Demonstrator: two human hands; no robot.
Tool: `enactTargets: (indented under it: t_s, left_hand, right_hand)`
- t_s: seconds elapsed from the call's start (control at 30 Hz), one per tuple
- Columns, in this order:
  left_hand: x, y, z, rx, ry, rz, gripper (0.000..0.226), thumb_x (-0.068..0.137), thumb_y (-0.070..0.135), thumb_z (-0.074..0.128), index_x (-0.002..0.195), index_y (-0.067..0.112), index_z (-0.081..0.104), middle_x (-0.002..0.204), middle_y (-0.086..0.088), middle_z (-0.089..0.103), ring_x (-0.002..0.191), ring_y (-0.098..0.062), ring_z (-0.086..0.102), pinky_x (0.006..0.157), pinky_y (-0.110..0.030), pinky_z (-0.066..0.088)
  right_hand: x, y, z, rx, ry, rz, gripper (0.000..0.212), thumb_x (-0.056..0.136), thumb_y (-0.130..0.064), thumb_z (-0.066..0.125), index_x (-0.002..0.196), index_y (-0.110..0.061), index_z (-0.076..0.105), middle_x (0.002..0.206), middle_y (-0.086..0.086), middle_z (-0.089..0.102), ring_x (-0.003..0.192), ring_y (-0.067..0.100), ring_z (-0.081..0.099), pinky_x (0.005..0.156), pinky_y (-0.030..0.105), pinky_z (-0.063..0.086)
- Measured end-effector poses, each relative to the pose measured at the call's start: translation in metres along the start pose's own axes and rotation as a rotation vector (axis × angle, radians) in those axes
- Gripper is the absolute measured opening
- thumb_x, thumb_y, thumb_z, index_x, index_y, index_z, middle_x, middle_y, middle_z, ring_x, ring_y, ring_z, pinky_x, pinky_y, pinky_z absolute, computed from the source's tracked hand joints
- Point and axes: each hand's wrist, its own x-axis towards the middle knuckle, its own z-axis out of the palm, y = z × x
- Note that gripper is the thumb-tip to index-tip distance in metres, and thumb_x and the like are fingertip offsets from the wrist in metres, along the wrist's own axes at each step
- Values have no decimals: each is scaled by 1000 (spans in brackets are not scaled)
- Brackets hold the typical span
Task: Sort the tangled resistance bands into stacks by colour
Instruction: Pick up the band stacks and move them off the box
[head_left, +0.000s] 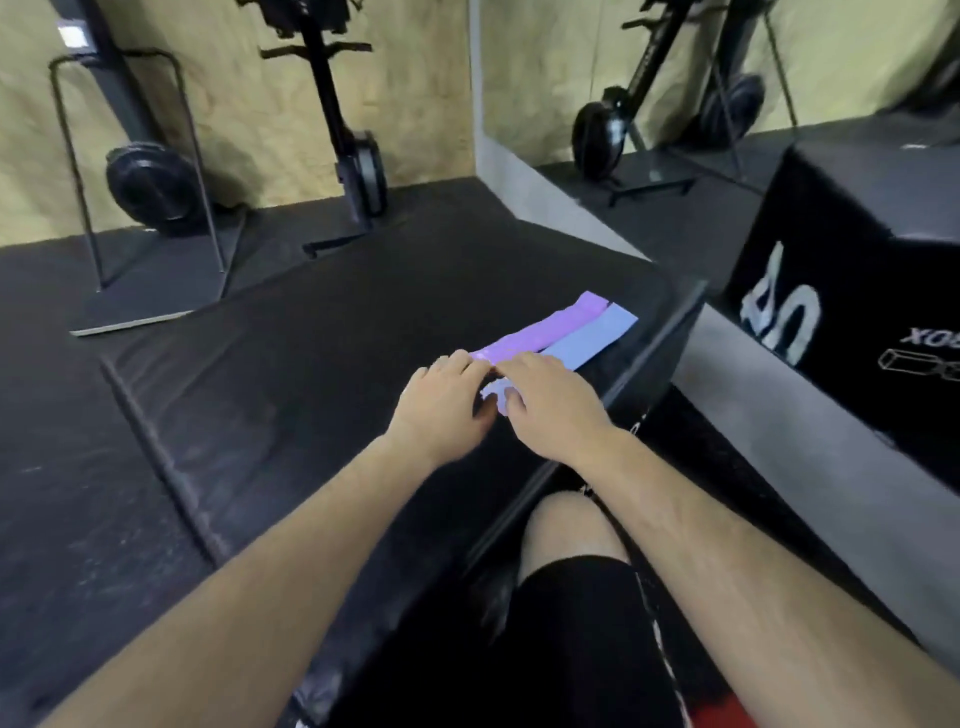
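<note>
Lying side by side on a black padded platform (311, 364) are a purple resistance band (540, 327) and a blue resistance band (592, 338), both flattened into strips. Their long axes run parallel, from the near ends under the hands up and away to the right. The far ends point at the platform's far right corner. The purple band is on the left, the blue one touches its right edge, and the purple far end reaches slightly further.

The left hand (441, 400) lies palm down, its grip apart, with fairly straight fingers resting on the near end of the purple band. The right hand (550, 405) lies palm down beside it and covers the near ends of both bands. A pale blue tip (493, 389) shows between the two thumbs. I cannot tell whether the right grip pinches that tip or only presses on it.

A bare knee (566, 530) shows below the forearms. To the right stands a black plyo box (857, 260) with white lettering. An upright rowing machine (353, 156) leans against the plywood wall (249, 104) behind.
</note>
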Motion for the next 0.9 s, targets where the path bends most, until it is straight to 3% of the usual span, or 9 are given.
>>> enactTargets:
  t_s: [0.13, 0.27, 0.37, 0.53, 0.67, 0.8, 0.9]
  left_hand:
    - [38, 22, 48, -74, -94, 48, 38, 89, 36, 51, 112, 9, 64, 99, -6, 64, 90, -30, 61, 68, -35, 39]
    - [72, 38, 76, -103, -184, -3, 34, 96, 29, 52, 120, 6, 60, 112, -8, 61, 105, -29, 57, 88, -40, 45]
    - [99, 44, 90, -97, -243, -94, 30, 100, 27, 52, 120, 5, 55, 117, -11, 58, 108, -30, 55, 89, -38, 43]
    - [131, 48, 109, 9, -368, -198, 28, 100, 18, 49, 125, 5, 52, 127, -13, 50, 116, -30, 48, 88, -37, 40]
    - [143, 49, 113, -11, -396, -273, 38, 99, 24, 53, 133, 7, 49, 129, -14, 47, 118, -31, 47, 91, -38, 42]
    - [147, 49, 112, -34, -391, -293, 38, 97, 25, 52, 132, 10, 49, 127, -13, 51, 117, -31, 49, 90, -38, 43]
    - [153, 52, 110, -15, -401, -357, 37, 97, 28, 54, 127, 8, 47, 128, -13, 52, 119, -32, 50, 93, -39, 39]
  right_hand:
    - [1, 54, 5, -22, -45, 83, 44, 102, -21, 43, 145, -23, 50, 143, -3, 53, 128, 26, 48, 97, 40, 46]
    - [15, 96, 12, -73, -115, 122, 45, 104, -18, 42, 148, -24, 46, 148, -4, 50, 132, 23, 44, 102, 37, 41]
    - [32, 120, 16, -116, -150, 134, 48, 101, -12, 44, 148, -24, 45, 148, -5, 49, 132, 22, 43, 101, 35, 38]
    - [67, 146, 17, -157, -143, 102, 50, 94, -4, 50, 141, -23, 50, 140, -5, 53, 124, 23, 48, 91, 33, 40]
    - [89, 156, 18, -115, -224, 33, 46, 92, -2, 48, 129, -28, 56, 112, -10, 54, 100, 22, 49, 75, 31, 33]
    - [100, 155, 25, -184, -297, -36, 39, 89, -1, 48, 118, -24, 58, 99, -5, 51, 99, 23, 48, 74, 36, 42]
    - [106, 156, 25, -211, -332, -62, 37, 88, -1, 49, 116, -23, 57, 108, -6, 58, 107, 23, 46, 82, 38, 47]
